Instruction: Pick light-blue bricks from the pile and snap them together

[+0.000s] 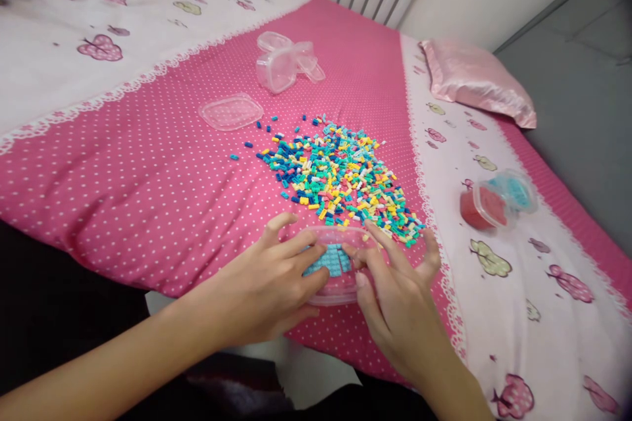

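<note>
A clear plastic container point(340, 299) with rounded corners is at the near edge of the bed, between my hands. Small light blue toy bricks point(328, 263) lie side by side in it, with a short strip slightly tilted on the right. My left hand point(276, 279) grips the container's left side, its fingertips bent over the blue bricks and its thumb low at the near rim. At the right side, my right hand point(399, 289) closes around the container, index fingertip at the tilted strip, little finger raised. Just beyond spreads a pile of mixed-colour toy bricks point(340, 174).
Clear empty containers point(281, 69) and a flat clear lid point(231, 112) lie beyond the pile. To the right stand a container of red pieces point(484, 207) and one of blue pieces point(516, 191). A pink pillow point(476, 82) rests farther back on the bedspread point(148, 184).
</note>
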The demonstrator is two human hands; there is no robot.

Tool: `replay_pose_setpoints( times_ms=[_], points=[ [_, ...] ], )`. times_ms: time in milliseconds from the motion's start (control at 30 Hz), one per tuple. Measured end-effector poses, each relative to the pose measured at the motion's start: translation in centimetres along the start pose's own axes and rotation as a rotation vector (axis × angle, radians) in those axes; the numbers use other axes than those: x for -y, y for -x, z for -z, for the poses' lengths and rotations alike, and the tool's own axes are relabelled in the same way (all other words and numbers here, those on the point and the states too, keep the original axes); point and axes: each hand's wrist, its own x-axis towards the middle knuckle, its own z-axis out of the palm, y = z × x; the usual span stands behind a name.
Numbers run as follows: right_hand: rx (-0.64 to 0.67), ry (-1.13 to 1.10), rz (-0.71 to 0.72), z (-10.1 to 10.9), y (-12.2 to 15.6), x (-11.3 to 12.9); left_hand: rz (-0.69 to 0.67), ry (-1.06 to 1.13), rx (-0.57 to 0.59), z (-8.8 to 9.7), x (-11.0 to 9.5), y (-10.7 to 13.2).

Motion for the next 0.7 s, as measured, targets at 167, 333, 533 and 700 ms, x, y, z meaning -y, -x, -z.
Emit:
replay_pose_setpoints(
  times_ms=[167,333,533,700],
  points=[
    [-0.001,-0.006,-0.003,-0.05,0.03,-0.1,-0.001,-0.008,-0.004,-0.01,-0.02,0.0],
    [-0.006,-0.012,-0.018,-0.26,0.02,0.05,0.003,-0.002,0.018,0.02,0.03,0.1],
    [0.091,-0.028,0.023,0.16,0.08,-0.47,0.001,-0.004,0.022,0.04,0.05,0.15],
    [0.152,-0.046,0.001,0.39,0.01,-0.66,-0.007,-0.003,0.031,0.02,0.13,0.07]
  ],
)
